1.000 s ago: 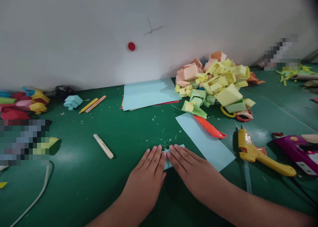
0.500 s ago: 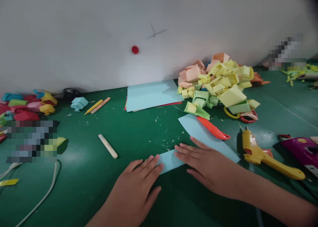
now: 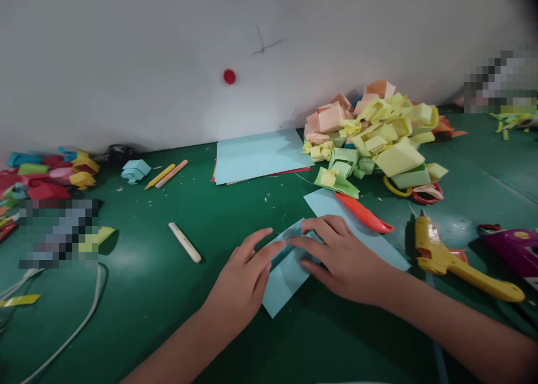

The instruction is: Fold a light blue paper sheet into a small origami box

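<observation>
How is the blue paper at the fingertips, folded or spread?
Partly folded: the blue paper has a creased strip along its far edge, at the fingers; its nearer part lies spread.

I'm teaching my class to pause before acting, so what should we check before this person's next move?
1. Left hand and right hand on the blue paper: ok.
2. Paper's edges lined up: cannot tell, fingers cover part.
3. Green tabletop free of scraps: not ok, bits lie beyond the hands.
4. Yellow glue gun apart from the right hand: ok.
5. Glue gun cool: cannot tell.
</observation>
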`<state>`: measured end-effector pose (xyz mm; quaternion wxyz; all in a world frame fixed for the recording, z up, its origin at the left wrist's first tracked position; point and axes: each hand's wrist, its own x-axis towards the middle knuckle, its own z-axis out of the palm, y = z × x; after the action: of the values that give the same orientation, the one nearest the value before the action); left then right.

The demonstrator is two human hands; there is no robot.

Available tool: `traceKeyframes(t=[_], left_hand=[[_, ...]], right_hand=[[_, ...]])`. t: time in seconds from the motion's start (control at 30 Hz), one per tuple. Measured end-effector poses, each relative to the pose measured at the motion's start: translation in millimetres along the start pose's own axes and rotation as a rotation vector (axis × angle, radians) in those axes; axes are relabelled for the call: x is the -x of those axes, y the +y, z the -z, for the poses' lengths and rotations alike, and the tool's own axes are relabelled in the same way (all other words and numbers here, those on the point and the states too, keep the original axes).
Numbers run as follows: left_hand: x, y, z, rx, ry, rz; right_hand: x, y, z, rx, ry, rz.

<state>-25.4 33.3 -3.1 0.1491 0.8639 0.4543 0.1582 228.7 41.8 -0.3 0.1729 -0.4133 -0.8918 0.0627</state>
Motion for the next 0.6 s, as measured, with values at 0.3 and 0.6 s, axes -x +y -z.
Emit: traceKeyframes(t=[0.3, 0.6], left_hand=[[4, -11, -7, -0.014, 0.003, 0.046], [2, -11, -2, -0.134, 0.085, -0.023]], right_hand=[[4, 2, 2, -0.037, 0.007, 0.083], [10, 7, 11, -0.120, 0.113, 0.198]])
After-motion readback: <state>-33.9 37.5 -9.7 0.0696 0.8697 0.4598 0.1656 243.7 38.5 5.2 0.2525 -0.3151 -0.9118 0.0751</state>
